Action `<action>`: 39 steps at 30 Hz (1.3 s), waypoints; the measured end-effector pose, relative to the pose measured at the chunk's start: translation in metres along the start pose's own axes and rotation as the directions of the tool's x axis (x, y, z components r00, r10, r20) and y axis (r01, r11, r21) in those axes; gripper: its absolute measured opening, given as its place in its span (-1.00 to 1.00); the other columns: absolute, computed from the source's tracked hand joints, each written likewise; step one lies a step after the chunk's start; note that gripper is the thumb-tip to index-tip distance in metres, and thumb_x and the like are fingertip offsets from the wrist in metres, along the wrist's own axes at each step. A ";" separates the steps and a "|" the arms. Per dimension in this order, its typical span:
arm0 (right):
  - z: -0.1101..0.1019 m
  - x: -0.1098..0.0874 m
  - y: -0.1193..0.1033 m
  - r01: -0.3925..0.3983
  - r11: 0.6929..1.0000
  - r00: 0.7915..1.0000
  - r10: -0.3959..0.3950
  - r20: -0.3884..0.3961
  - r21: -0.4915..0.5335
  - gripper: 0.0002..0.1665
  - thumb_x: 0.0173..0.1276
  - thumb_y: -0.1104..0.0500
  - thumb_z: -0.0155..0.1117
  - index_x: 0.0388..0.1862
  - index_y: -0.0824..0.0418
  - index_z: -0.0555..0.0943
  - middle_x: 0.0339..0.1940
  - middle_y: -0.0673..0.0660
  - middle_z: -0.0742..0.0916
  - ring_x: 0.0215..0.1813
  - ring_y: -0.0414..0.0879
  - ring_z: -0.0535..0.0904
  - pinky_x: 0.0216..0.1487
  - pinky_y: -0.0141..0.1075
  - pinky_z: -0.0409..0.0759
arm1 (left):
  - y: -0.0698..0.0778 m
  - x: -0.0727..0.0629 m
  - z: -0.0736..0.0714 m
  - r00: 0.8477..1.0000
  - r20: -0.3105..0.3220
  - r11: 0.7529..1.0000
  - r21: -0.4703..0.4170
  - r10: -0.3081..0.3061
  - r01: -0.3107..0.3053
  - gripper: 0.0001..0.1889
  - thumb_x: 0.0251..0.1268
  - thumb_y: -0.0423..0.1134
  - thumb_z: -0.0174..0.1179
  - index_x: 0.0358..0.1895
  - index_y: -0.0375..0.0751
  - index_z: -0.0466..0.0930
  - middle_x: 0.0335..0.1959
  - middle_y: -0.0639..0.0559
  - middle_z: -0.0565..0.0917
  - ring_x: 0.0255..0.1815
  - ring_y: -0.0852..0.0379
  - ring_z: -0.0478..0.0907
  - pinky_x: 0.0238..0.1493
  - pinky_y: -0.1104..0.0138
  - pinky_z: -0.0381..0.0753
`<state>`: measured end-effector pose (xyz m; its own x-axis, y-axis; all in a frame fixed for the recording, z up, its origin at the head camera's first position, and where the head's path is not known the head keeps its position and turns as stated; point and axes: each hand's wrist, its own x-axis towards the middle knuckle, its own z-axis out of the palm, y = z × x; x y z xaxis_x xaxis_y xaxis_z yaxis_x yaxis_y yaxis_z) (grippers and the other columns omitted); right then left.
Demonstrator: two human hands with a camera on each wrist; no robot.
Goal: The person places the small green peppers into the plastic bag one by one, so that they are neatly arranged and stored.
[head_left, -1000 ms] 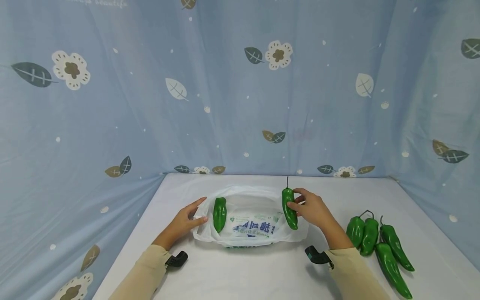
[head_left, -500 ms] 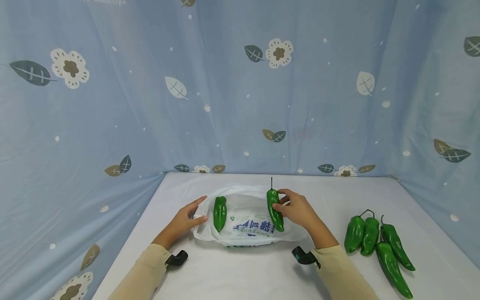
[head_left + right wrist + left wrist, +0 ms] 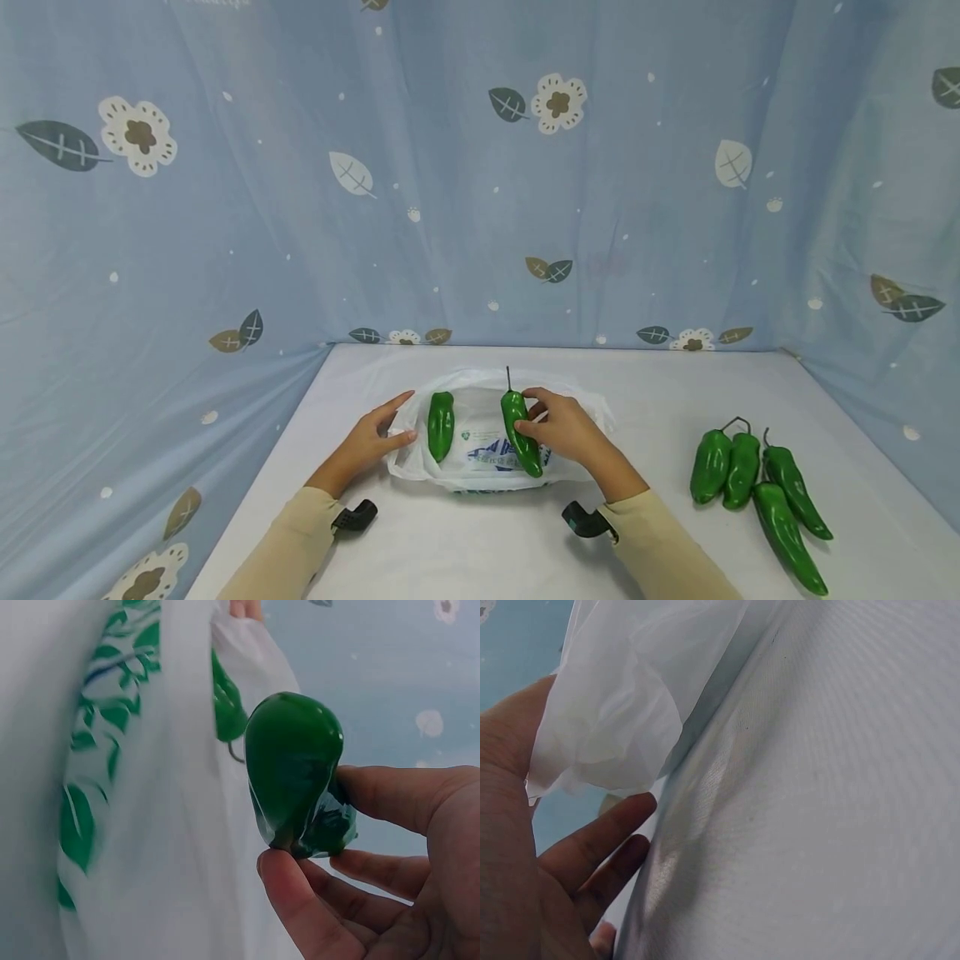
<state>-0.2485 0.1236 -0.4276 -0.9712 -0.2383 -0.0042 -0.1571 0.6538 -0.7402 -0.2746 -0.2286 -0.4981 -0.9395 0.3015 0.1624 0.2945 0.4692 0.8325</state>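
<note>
My right hand (image 3: 566, 429) pinches a long green chili pepper (image 3: 517, 429) between thumb and fingers, its thin stem upward, over the right part of a white plastic bag (image 3: 475, 414). Up close in the right wrist view, the same pepper (image 3: 292, 757) shows its rounded end. Another green pepper (image 3: 440, 427) lies at the left inside the bag, which has blue and green print. At the bag's left edge, my left hand (image 3: 363, 443) is spread and touches the plastic. In the left wrist view the bag's film (image 3: 615, 705) covers part of that hand, with the fingers (image 3: 604, 840) extended.
Several green peppers (image 3: 742, 467) lie together on the white table (image 3: 480, 550) at the right. A blue curtain (image 3: 450, 208) with leaves and flowers hangs behind the table and along its sides. Each wrist carries a black device (image 3: 356, 517).
My right hand has carried the pepper leftward, from the bag's right edge toward its middle, and slightly lower. My left hand has stayed at the bag's left edge.
</note>
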 end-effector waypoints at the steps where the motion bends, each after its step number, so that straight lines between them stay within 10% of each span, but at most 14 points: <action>1: 0.002 0.000 -0.001 0.009 1.000 1.000 -0.009 0.010 -0.002 -0.32 0.28 0.03 0.41 0.34 0.15 0.46 -0.14 0.08 0.67 -0.17 -0.10 0.64 -0.32 -0.24 0.65 | 0.006 -0.002 -0.001 1.000 0.005 1.000 -0.002 0.001 -0.001 -0.20 0.21 -0.13 0.37 0.51 -0.03 0.21 0.46 -0.19 0.23 0.44 -0.27 0.14 0.36 -0.24 -0.04; 8: 0.016 -0.001 -0.006 0.084 0.995 0.993 -0.080 0.083 -0.047 -0.33 0.30 0.00 0.38 0.34 0.17 0.45 -0.14 0.05 0.68 -0.17 -0.12 0.63 -0.30 -0.25 0.61 | 0.038 -0.011 -0.007 0.999 0.032 1.000 0.018 -0.005 0.005 -0.23 0.24 -0.15 0.34 0.50 -0.13 0.21 0.45 -0.26 0.24 0.40 -0.32 0.20 0.34 -0.24 0.05; 17: 0.030 0.002 -0.011 0.131 0.985 0.985 -0.116 0.130 -0.112 -0.35 0.29 -0.04 0.38 0.30 0.15 0.49 -0.18 0.04 0.70 -0.21 -0.13 0.60 -0.25 -0.19 0.57 | -0.005 0.001 -0.001 1.000 0.019 1.000 0.001 -0.001 0.001 -0.20 0.18 0.03 0.38 0.49 0.23 0.22 0.48 -0.09 0.22 0.44 -0.22 0.17 0.37 -0.18 0.04; 29: 0.043 0.026 -0.009 0.054 0.998 0.979 -0.055 0.195 0.010 -0.32 0.32 -0.02 0.36 0.35 0.21 0.44 -0.16 0.10 0.68 -0.44 -0.17 0.64 -0.38 -0.25 0.61 | 0.033 -0.011 -0.006 1.000 0.030 1.000 0.022 0.008 -0.009 -0.22 0.23 -0.16 0.35 0.50 -0.14 0.20 0.45 -0.24 0.24 0.45 -0.26 0.13 0.35 -0.22 0.05; 39: 0.051 0.042 -0.007 0.052 0.997 0.981 -0.061 0.184 0.052 -0.31 0.35 -0.01 0.33 0.37 0.24 0.41 -0.12 0.12 0.69 -0.43 -0.15 0.64 -0.35 -0.24 0.62 | 0.037 -0.010 -0.006 1.000 0.028 1.000 0.016 -0.004 0.004 -0.20 0.22 -0.19 0.35 0.51 -0.15 0.18 0.43 -0.24 0.27 0.41 -0.28 0.20 0.34 -0.24 0.05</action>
<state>-0.2785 0.0720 -0.4568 -0.9103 -0.4056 -0.0832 -0.1976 0.6022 -0.7735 -0.2554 -0.2194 -0.4653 -0.9355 0.3227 0.1437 0.2935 0.4835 0.8247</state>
